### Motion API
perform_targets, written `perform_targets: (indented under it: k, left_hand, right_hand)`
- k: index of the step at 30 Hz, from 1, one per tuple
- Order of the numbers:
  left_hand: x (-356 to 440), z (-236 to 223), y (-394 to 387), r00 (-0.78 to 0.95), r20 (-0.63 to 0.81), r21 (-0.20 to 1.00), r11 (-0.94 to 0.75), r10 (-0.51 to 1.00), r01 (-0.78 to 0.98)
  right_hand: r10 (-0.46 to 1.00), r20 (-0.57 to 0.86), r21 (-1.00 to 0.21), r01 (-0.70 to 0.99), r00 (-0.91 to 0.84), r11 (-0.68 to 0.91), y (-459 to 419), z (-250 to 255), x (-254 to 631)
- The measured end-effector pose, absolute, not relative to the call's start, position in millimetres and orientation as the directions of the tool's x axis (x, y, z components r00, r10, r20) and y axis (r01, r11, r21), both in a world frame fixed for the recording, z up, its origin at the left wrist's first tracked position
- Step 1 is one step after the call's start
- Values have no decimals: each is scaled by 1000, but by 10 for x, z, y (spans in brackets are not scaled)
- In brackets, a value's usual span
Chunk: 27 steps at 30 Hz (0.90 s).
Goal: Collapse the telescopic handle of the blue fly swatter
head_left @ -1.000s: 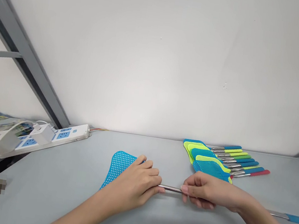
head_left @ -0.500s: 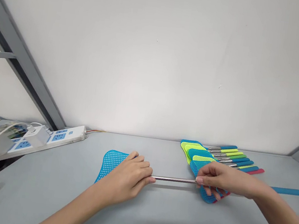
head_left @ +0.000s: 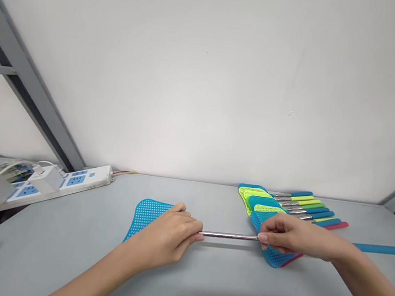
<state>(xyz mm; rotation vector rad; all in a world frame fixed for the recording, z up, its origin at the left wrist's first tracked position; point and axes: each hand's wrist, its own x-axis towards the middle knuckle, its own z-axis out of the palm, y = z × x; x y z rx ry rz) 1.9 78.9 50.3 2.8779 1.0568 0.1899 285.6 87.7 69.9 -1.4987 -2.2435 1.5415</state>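
Observation:
A blue fly swatter lies across the grey table, its mesh head (head_left: 146,213) at the left, its metal rod (head_left: 229,235) in the middle and its blue handle (head_left: 382,250) far right. My left hand (head_left: 167,235) is closed on the rod where it meets the head. My right hand (head_left: 292,235) pinches the rod farther right, in front of a pile of other swatters (head_left: 266,210).
The pile holds several blue and yellow-green swatters with coloured handles (head_left: 310,209) pointing right. A white and blue power strip (head_left: 66,182) with plugged adapters lies at the left by a grey frame post (head_left: 26,78). A white wall stands behind the table (head_left: 199,287).
My right hand has slid right along the rod, from near my left hand to in front of the swatter pile. The swatter swung so its handle lies farther back.

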Motion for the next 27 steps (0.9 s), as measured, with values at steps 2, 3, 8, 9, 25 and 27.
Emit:
perform_targets:
  k: [2, 3, 8, 9, 25, 27]
  left_hand:
    - [7, 475, 796, 756, 83, 118, -760, 649, 640]
    - [2, 465, 798, 756, 80, 120, -759, 650, 640]
    - [-8, 453, 792, 753, 94, 111, -759, 651, 642]
    - [-8, 457, 792, 753, 98, 105, -759, 651, 643]
    - [-9, 466, 805, 755, 140, 118, -768, 641, 630]
    - [-41, 461, 819, 748, 140, 145, -761, 648, 632]
  right_hand:
    - [718, -445, -715, 695, -534, 74, 883, 684, 2841]
    - [722, -440, -709, 700, -534, 85, 886, 677, 2835]
    - [723, -416, -723, 683, -552, 105, 915, 620, 2820]
    - [719, -417, -730, 676, -556, 100, 923, 605, 2820]
    - [669, -483, -771, 637, -564, -20, 912, 677, 2862]
    - [667, -480, -771, 636, -570, -12, 911, 716, 2899]
